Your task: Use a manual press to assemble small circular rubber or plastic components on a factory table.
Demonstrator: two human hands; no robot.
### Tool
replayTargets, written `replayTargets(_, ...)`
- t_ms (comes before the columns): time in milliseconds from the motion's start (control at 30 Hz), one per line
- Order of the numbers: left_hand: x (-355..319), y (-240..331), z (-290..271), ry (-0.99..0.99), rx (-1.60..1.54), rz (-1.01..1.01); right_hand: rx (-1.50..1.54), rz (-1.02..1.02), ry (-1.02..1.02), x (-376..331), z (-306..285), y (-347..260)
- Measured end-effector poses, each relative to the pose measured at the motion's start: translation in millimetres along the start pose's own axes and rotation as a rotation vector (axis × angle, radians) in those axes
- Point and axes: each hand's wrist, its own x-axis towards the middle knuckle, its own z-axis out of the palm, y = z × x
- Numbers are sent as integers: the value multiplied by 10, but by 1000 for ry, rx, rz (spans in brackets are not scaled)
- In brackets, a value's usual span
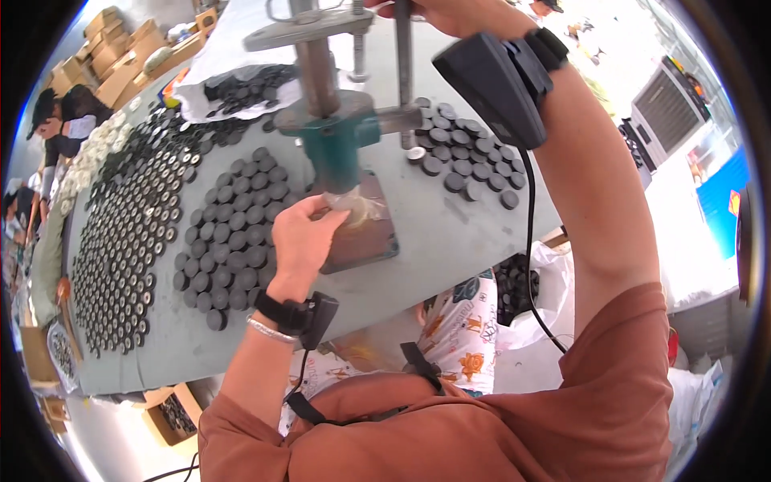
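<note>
Nearest, the left hand (301, 233) pinches a small part at the press base (365, 233) near the desk (450, 233) front edge, black discs (233, 241) crowding its left. The right hand (458, 12), raised, fingers wrapped round the press lever (403, 48); bare desk lies between base and right discs (466, 153)

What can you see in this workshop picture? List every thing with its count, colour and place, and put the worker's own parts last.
Hand press: one, green body, grey column, table centre.
Base plate: one, brown, under the press.
Round caps: many, dark grey, rows left of the press.
Round caps, right group: many, dark, right of the press.
Table: one, grey.
Cardboard boxes: several, brown, upper left.
Left hand: at the base plate, fingers on a clear piece.
Right hand: raised to the press lever.
</note>
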Motion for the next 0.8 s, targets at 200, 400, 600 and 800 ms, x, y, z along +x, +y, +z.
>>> replayTargets(200, -181, 147, 70, -32, 186, 134, 51, -223, -37, 170, -271, -108)
replayTargets(400, -120, -59, 34, 30, 446, 250, 47, -126, 51, 372, -122, -190)
replayTargets(600, -60, -32, 112, 25, 468, 226, -200, -115, 76, 329, -165, -201)
replayTargets(800, -72, 105, 143, 39, 552, 112, -286, -256, 58, 210, -170, -170)
